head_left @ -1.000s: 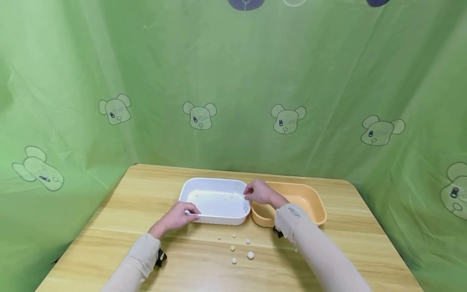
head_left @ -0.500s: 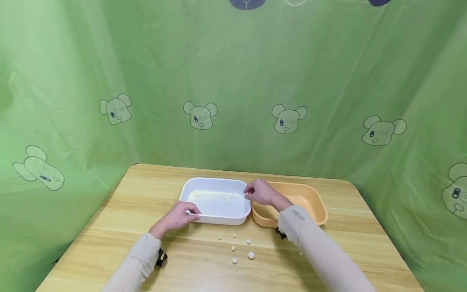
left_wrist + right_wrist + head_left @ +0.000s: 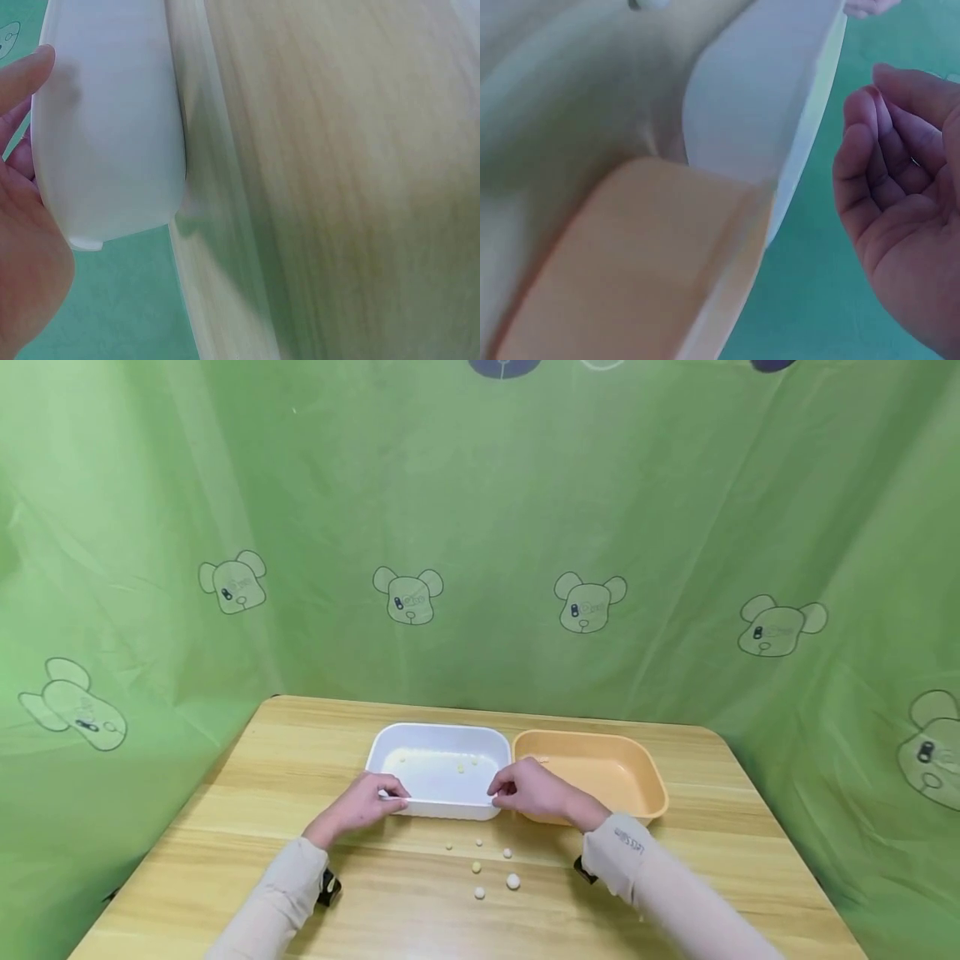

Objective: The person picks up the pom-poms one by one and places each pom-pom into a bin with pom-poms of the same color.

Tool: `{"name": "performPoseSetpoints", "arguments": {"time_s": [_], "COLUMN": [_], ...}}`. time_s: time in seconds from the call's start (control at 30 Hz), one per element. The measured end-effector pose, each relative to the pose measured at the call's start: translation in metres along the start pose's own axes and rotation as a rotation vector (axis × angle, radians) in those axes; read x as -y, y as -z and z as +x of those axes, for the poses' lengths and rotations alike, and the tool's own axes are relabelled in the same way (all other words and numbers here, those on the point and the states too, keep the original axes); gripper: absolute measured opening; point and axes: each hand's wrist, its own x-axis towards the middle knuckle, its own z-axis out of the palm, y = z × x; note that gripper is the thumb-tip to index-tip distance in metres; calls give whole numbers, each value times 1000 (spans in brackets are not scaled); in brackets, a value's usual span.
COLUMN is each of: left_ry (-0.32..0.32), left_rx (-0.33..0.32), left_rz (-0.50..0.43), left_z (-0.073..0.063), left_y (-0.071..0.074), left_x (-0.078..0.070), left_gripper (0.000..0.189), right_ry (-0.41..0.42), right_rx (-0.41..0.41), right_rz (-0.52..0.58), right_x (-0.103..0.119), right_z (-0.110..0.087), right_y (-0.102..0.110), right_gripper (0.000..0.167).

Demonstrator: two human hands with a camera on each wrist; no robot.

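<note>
White bin: the plastic bin [image 3: 446,810] sits upright toward the far side of the wood-grain table [image 3: 405,914], its opening facing up.
Left hand: this hand [image 3: 363,803] grips the near rim of the white bin at its left end, thumb on the outer wall, fingers curled over the inner side.
Right hand: this hand [image 3: 534,789] is at the white bin's near right corner, fingers curled in and thumb tip brought close to the fingertips; whether a bead is pinched there cannot be told, nor whether the hand touches the rim.
Beads inside: a few small pale-yellow beads [image 3: 461,768] lie on the white bin's floor, toward its far half.
Loose balls: six small balls lie scattered in front of the white bin, among them a yellow one [image 3: 476,867] and a larger white one [image 3: 513,882].
Orange bin: another open bin [image 3: 600,781] stands just right of the white bin, their rims seeming to meet; tiny pale bits [image 3: 543,760] show at its far left.
Sleeves: beige cuffs [image 3: 288,872] with black wrist devices [image 3: 328,888], on the near side of the white bin.
Curtain: green cloth with bear heads [image 3: 408,600], behind the white bin.
</note>
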Motion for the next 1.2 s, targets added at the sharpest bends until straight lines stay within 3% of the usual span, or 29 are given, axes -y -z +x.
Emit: {"name": "performPoseSetpoints", "arguments": {"time_s": [0.47, 0.67, 0.87, 1.2], "left_ry": [12, 14, 4, 1], "left_rx": [-8, -4, -5, -4], "left_rz": [5, 9, 6, 3], "left_z": [0, 1, 1, 1], "left_y": [-1, -1, -1, 0], "left_x": [1, 1, 1, 0], "left_gripper": [4, 4, 4, 4], "right_ry": [127, 132, 98, 149], "right_rx": [163, 223, 251, 268], "right_rz": [19, 0, -49, -118], "right_x": [6, 4, 4, 3], "right_z": [-12, -13, -12, -11], "right_y": [-37, -52, -61, -70], "right_gripper": [9, 13, 15, 13]}}
